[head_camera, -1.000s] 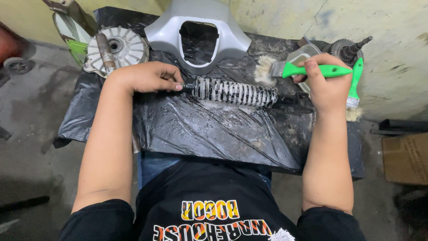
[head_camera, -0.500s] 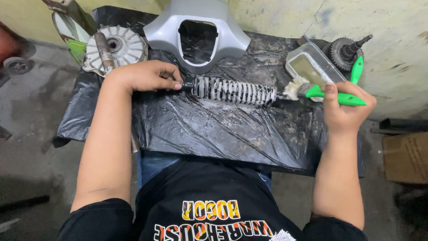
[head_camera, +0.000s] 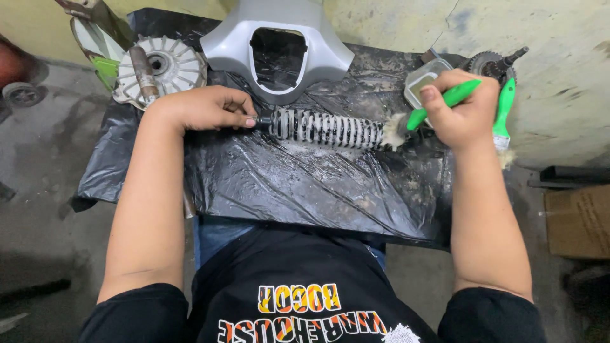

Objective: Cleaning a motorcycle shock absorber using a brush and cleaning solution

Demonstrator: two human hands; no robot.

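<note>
Black plastic sheet (head_camera: 286, 184) covers your table, concrete floor (head_camera: 44, 190) below — your left hand (head_camera: 206, 108) grips the soapy coil spring (head_camera: 327, 128), right hand (head_camera: 464, 114) clasps a green brush (head_camera: 422, 114)

I see a plastic sheet (head_camera: 286, 184) spread over the table, with a coil-spring shock absorber (head_camera: 327, 128) lying lengthwise across its middle. My left hand (head_camera: 206, 108) is at the spring's left end, touching it. My right hand (head_camera: 467, 111) is at its right end, gripping a brush (head_camera: 422, 115) whose bristles touch the spring. Behind the spring sits a scooter body panel (head_camera: 279, 38). Left of that panel lies a finned pulley wheel (head_camera: 166, 67), with a cylinder across it. Behind my right hand are a small tray (head_camera: 420, 77) and a gear shaft (head_camera: 492, 61); a second brush (head_camera: 504, 114) lies just right of that hand. A cardboard box (head_camera: 578, 222) sits on the floor far right.
</note>
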